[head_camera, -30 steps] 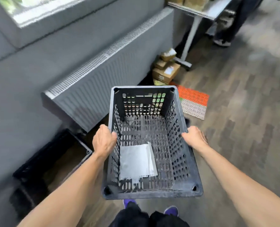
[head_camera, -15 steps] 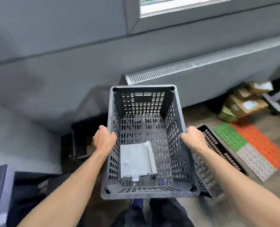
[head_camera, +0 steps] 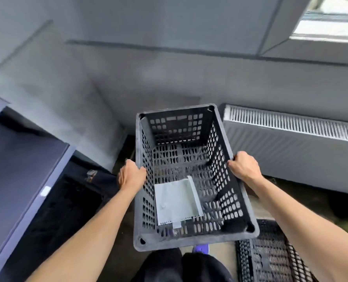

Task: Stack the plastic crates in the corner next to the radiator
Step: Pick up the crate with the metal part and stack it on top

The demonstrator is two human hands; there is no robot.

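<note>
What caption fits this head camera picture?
Left hand and right hand hold a black crate, paper inside, beside the radiator.

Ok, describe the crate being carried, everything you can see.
The crate is a dark grey, rectangular plastic box, open-topped, its walls and floor pierced with rows of slots, round sockets at the rim corners. It is upright and off the floor, just left of the radiator. The left hand grips its left rim and the right hand its right rim. A pale sheet lies on its floor at the near end.
</note>
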